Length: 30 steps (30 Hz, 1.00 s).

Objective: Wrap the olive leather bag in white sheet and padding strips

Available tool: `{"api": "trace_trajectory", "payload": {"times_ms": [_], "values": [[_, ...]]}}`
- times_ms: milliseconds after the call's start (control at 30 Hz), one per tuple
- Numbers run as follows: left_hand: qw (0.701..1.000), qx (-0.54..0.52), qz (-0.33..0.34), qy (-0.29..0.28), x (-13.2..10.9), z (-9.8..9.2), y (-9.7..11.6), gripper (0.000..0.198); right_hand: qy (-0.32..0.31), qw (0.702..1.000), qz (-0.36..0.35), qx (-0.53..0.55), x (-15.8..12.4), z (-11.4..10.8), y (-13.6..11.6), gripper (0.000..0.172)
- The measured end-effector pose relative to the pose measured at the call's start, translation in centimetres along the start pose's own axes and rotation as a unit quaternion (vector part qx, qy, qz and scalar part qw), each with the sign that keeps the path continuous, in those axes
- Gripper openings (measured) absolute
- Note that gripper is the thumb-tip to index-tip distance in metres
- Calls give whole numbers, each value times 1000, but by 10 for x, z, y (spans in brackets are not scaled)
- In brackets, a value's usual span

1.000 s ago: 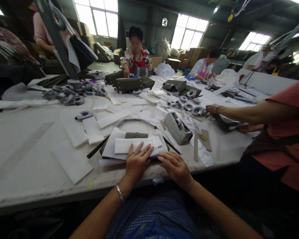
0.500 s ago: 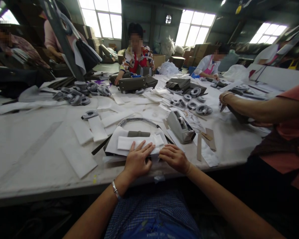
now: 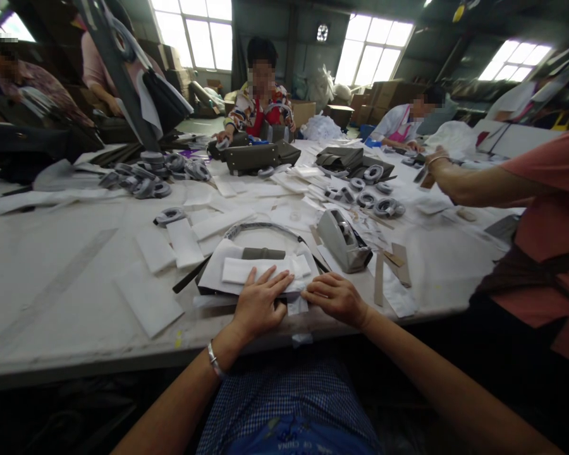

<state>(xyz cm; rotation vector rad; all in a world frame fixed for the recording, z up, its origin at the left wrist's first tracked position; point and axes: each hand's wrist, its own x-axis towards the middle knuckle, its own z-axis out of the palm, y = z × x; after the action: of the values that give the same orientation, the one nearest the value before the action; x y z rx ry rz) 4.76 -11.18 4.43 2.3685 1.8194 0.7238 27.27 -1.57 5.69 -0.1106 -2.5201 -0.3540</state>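
Note:
A handbag lies flat before me, covered by a white sheet point(image 3: 212, 270), its wrapped handle point(image 3: 265, 225) arching away from me. On the sheet rests a white foam strip point(image 3: 234, 271), with a grey-green piece point(image 3: 264, 253) just beyond it. My left hand point(image 3: 260, 302) is open, fingers spread over the foam and the bag's near edge. At the near right corner of the bag, my right hand point(image 3: 340, 298) is closed, fingertips pinched together; what they grip is too small to make out. A thin pale strip point(image 3: 298, 306) hangs at the near edge between the hands.
A grey tape dispenser point(image 3: 344, 243) stands right of the bag. Foam pieces point(image 3: 146, 297) lie to the left, brown card strips point(image 3: 401, 264) to the right. Wrapped grey rings point(image 3: 140, 180) and dark bags point(image 3: 252, 159) are farther back. A co-worker in orange point(image 3: 545, 208) stands close on my right.
The pale strip between my hands now shows more plainly; my right hand has barely shifted and my left stays on the foam. The co-worker on the right has raised their hands farther over the table.

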Motion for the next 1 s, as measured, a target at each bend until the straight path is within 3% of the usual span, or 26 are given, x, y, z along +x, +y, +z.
{"api": "trace_trajectory", "payload": {"times_ms": [200,433,600,733,1000], "values": [[1000,-2,-6,6,3,-1,1,45,42,999,-8,1,-10,11,0,19],[997,21,-24,72,2,26,0,43,23,1000,-7,-12,-17,12,-1,21],[996,30,-28,80,0,32,-1,43,-31,997,48,52,-40,2,-36,36],[996,31,-28,81,0,32,-1,45,-96,987,81,99,-58,8,-64,49],[993,56,-13,99,-2,33,-1,45,33,981,136,135,-49,37,-78,30]]}}
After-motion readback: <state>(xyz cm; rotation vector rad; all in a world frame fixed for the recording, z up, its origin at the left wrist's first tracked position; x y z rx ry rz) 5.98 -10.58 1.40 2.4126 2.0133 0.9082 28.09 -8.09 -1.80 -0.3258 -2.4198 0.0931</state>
